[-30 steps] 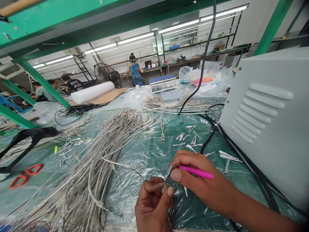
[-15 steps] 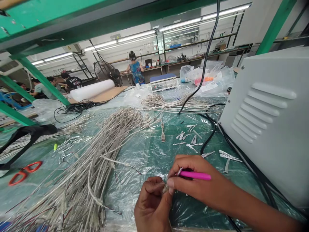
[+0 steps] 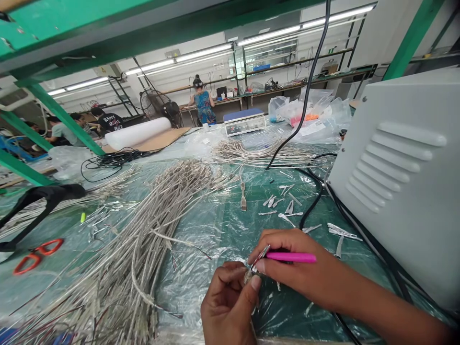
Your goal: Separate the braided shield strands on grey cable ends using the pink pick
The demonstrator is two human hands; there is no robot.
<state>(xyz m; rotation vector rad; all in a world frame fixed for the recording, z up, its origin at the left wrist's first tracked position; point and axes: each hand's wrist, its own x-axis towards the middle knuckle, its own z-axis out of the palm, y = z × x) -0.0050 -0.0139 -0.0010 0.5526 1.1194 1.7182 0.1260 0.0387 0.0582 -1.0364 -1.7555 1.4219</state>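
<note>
On the worktop (image 3: 223, 225), beside the grey box (image 3: 406, 177) and the cable heap (image 3: 143, 239), the left hand (image 3: 230, 302) pinches a cable end (image 3: 247, 276) low and firm; the right hand (image 3: 291, 268), closed on pink tweezers (image 3: 287, 257), should work its tips gently, wrist braced.

Single head-worn view, forward and down, close over the workbench (image 3: 223, 225).
</note>
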